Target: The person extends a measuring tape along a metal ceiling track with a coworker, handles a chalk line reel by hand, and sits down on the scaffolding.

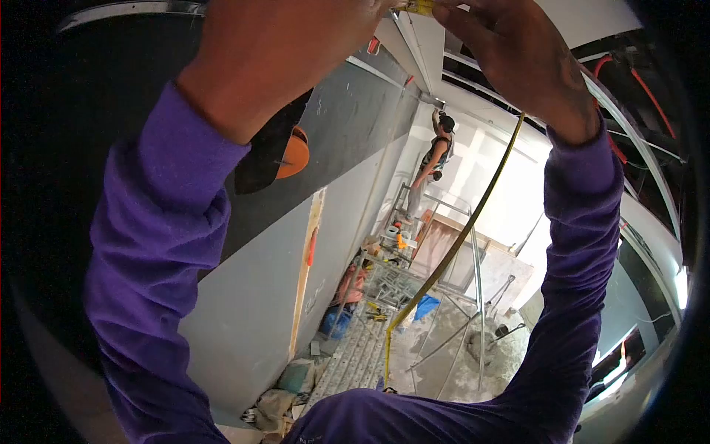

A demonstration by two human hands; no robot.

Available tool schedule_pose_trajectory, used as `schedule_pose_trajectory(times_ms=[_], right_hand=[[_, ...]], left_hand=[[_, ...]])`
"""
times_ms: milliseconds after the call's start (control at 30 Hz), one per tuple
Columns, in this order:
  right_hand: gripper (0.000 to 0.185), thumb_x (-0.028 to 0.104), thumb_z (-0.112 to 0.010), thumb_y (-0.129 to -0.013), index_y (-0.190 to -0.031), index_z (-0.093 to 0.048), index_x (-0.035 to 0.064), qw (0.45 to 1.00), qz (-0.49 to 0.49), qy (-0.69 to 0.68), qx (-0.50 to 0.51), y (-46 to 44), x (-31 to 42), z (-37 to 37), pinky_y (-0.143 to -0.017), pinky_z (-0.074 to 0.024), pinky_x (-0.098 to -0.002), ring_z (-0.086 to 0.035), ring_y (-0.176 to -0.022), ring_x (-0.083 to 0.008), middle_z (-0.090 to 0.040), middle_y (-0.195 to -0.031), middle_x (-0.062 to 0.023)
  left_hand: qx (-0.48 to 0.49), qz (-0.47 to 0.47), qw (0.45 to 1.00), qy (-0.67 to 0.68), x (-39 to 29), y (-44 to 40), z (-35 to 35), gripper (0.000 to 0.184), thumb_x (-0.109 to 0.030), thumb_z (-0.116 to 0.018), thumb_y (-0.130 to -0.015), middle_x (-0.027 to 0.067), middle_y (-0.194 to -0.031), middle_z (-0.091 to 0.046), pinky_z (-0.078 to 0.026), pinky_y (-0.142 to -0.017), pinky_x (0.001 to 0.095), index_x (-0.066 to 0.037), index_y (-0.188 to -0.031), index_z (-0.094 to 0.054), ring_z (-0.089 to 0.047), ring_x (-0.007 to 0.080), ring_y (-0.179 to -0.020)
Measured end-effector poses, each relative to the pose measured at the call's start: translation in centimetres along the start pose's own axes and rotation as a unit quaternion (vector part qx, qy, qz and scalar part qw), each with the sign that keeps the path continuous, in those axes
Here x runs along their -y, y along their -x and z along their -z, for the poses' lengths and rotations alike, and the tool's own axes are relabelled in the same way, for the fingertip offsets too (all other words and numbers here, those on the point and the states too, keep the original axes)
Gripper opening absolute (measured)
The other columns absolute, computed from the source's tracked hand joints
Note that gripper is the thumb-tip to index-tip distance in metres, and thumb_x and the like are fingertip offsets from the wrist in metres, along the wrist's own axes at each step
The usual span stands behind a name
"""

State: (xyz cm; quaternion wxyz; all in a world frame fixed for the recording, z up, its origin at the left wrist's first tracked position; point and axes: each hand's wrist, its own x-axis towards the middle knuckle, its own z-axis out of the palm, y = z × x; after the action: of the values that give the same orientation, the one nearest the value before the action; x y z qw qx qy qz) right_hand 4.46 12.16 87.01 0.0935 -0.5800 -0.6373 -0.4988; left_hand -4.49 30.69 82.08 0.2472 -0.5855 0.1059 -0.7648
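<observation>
Fingers of the right hand (510, 63) bend close to the yellow strip of measuring tape (423, 7) at the top edge, with the left hand (296, 55) just beside it, but their tips are cut off, so I cannot tell how firmly either one grips. A light, even hold that leaves the strip flat and untwisted would likely serve best, with the long strip (473, 218) that slants down past the right wrist kept off the purple sleeve (583, 222) and the metal frame (475, 259) below.
</observation>
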Motion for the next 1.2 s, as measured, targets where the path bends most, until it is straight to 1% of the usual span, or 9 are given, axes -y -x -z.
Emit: schedule_pose_trajectory(times_ms=[167,267,400,500,567,633,733,1067,1200], right_hand=[[0.020,0.013,-0.061,-0.100,-0.104,-0.072,-0.0020,0.997,-0.050,-0.041,0.030,-0.4,0.3,0.4,-0.053,-0.0463,-0.0308,-0.060,-0.058,-0.0127,-0.067,-0.067,-0.0111],[0.020,0.014,-0.061,-0.100,-0.103,-0.072,-0.0017,0.997,-0.082,-0.005,0.001,-0.1,1.4,-0.4,-0.053,-0.0470,-0.0300,-0.061,-0.058,-0.0121,-0.067,-0.066,-0.0103],[0.020,0.015,-0.062,-0.100,-0.102,-0.073,-0.0020,0.997,-0.072,-0.015,0.003,-0.7,-0.1,-0.5,-0.052,-0.0469,-0.0295,-0.061,-0.056,-0.0116,-0.067,-0.065,-0.0099],[0.020,0.015,-0.063,-0.099,-0.101,-0.073,-0.0020,0.987,-0.156,0.040,0.015,-1.0,0.5,-0.7,-0.049,-0.0461,-0.0295,-0.060,-0.054,-0.0112,-0.067,-0.064,-0.0095],[0.019,0.015,-0.064,-0.099,-0.101,-0.074,-0.0017,0.994,-0.075,0.066,-0.038,-0.4,0.3,-1.6,-0.048,-0.0442,-0.0294,-0.057,-0.053,-0.0102,-0.066,-0.063,-0.0085],[0.019,0.015,-0.064,-0.099,-0.101,-0.074,-0.0013,0.994,-0.042,0.083,-0.061,-0.2,0.7,-1.8,-0.046,-0.0419,-0.0288,-0.054,-0.051,-0.0090,-0.066,-0.062,-0.0073],[0.018,0.014,-0.065,-0.098,-0.101,-0.075,-0.0009,0.993,-0.070,0.086,-0.047,-0.2,1.6,-1.6,-0.045,-0.0382,-0.0276,-0.050,-0.051,-0.0072,-0.064,-0.061,-0.0053],[0.017,0.012,-0.065,-0.098,-0.100,-0.075,-0.0010,0.994,-0.024,0.082,-0.073,0.1,0.9,-2.0,-0.043,-0.0357,-0.0269,-0.049,-0.050,-0.0065,-0.064,-0.061,-0.0047],[0.017,0.012,-0.065,-0.098,-0.100,-0.075,-0.0014,0.991,-0.129,0.029,-0.013,-0.8,0.9,-1.0,-0.043,-0.0357,-0.0270,-0.050,-0.049,-0.0066,-0.064,-0.061,-0.0049]], left_hand=[[-0.014,-0.002,1.000,-0.002,0.0,0.1,-0.2,0.027,-0.017,-0.080,-0.075,0.0114,-0.060,-0.058,-0.046,-0.051,0.0408,-0.005,-0.066,-0.058,-0.061,0.0299,-0.053],[-0.008,-0.007,1.000,-0.015,0.3,0.4,-0.4,0.023,-0.017,-0.079,-0.077,0.0115,-0.061,-0.061,-0.048,-0.053,0.0414,-0.005,-0.068,-0.061,-0.063,0.0301,-0.055],[0.049,0.014,0.998,-0.030,0.0,-0.1,0.3,0.017,-0.015,-0.076,-0.078,0.0128,-0.062,-0.063,-0.052,-0.057,0.0420,-0.005,-0.071,-0.064,-0.066,0.0308,-0.059],[0.031,-0.003,0.998,-0.052,0.0,0.2,0.3,0.014,-0.012,-0.074,-0.078,0.0138,-0.063,-0.063,-0.053,-0.059,0.0430,-0.005,-0.072,-0.065,-0.067,0.0317,-0.060],[0.016,-0.017,0.998,-0.055,0.2,0.4,0.1,0.012,-0.011,-0.073,-0.078,0.0140,-0.063,-0.064,-0.054,-0.059,0.0440,-0.005,-0.072,-0.065,-0.067,0.0323,-0.060],[-0.013,-0.038,0.997,-0.059,0.6,0.5,-0.2,0.011,-0.011,-0.072,-0.078,0.0142,-0.063,-0.064,-0.054,-0.059,0.0444,-0.005,-0.072,-0.065,-0.067,0.0325,-0.060],[-0.053,-0.056,0.996,-0.053,0.9,0.8,-0.9,0.010,-0.010,-0.072,-0.078,0.0145,-0.063,-0.064,-0.054,-0.059,0.0434,-0.004,-0.072,-0.065,-0.068,0.0319,-0.060],[0.027,-0.024,0.998,-0.044,0.3,0.2,-0.2,0.011,-0.010,-0.073,-0.080,0.0147,-0.060,-0.064,-0.056,-0.058,0.0394,-0.004,-0.073,-0.067,-0.069,0.0273,-0.058],[0.023,-0.024,0.998,-0.045,0.5,0.3,-0.2,0.011,-0.009,-0.073,-0.080,0.0148,-0.061,-0.064,-0.056,-0.058,0.0399,-0.003,-0.074,-0.067,-0.069,0.0269,-0.058]])
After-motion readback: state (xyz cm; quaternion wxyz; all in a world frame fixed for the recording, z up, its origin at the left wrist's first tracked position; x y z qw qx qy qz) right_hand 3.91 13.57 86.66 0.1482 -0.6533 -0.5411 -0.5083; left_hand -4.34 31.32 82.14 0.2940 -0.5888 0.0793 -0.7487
